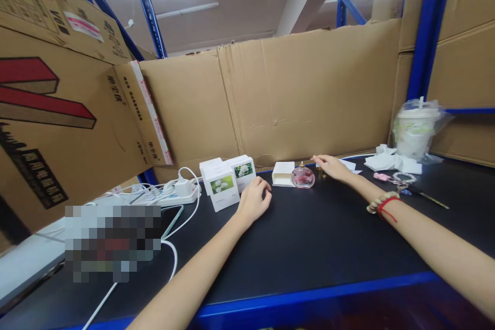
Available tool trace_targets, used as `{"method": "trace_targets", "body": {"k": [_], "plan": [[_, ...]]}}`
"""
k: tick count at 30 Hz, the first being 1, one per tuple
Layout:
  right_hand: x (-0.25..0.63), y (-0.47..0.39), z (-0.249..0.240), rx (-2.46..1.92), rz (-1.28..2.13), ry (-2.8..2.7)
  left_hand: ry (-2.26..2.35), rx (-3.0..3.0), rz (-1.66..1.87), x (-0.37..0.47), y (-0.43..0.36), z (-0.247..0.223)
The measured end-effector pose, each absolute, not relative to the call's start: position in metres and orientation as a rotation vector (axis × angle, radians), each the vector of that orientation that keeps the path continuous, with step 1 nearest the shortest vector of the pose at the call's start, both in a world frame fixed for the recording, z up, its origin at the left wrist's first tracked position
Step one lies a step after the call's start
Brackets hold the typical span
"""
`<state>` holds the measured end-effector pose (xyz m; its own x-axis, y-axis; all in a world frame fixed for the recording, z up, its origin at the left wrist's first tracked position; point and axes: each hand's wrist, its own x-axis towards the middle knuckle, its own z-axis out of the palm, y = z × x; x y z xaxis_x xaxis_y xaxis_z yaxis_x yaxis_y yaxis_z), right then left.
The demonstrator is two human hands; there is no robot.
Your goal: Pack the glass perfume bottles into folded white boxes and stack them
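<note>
My left hand [254,200] rests on the black tabletop, fingers curled, just right of white cards with flower pictures [222,191]. Whether anything is under its fingers is hidden. Out to the right, my right hand [328,166] reaches to the back of the table, beside small gold-coloured items [320,171] and white paper [349,165]. Its fingers are stretched out and hold nothing visible. Between the hands stand a small white box [283,174], open at the front, and a round pink glass bottle [303,177] with a gold top.
A power strip [180,195] with white cables and a partly blurred device [172,220] lie left. At right are a bagged cup [414,131], crumpled tissues [394,161] and a keychain [402,180]. Cardboard [317,98] walls the back; a blue edge [309,296] runs along the front.
</note>
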<state>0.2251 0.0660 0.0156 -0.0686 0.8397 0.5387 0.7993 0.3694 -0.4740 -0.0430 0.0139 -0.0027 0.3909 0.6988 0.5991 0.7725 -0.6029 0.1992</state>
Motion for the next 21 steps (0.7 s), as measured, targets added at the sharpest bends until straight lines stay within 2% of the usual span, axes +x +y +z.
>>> {"method": "trace_targets", "body": {"k": [4,8,15,21], "plan": [[0.205,0.050,0.025,-1.329,0.090,-1.900,-1.315,-2.531,-0.946,-0.041,0.012,-0.002],[0.197,0.043,0.023,-1.329,-0.040,-2.063,-1.271,-2.545,-0.896,-0.039,0.010,-0.002],[0.220,0.056,0.013,-1.447,-0.306,-2.058,-1.212,-2.588,-0.855,-0.038,0.010,-0.003],[0.226,0.064,0.004,-1.554,-0.351,-1.993,-1.149,-2.755,-0.677,-0.030,0.013,-0.004]]}}
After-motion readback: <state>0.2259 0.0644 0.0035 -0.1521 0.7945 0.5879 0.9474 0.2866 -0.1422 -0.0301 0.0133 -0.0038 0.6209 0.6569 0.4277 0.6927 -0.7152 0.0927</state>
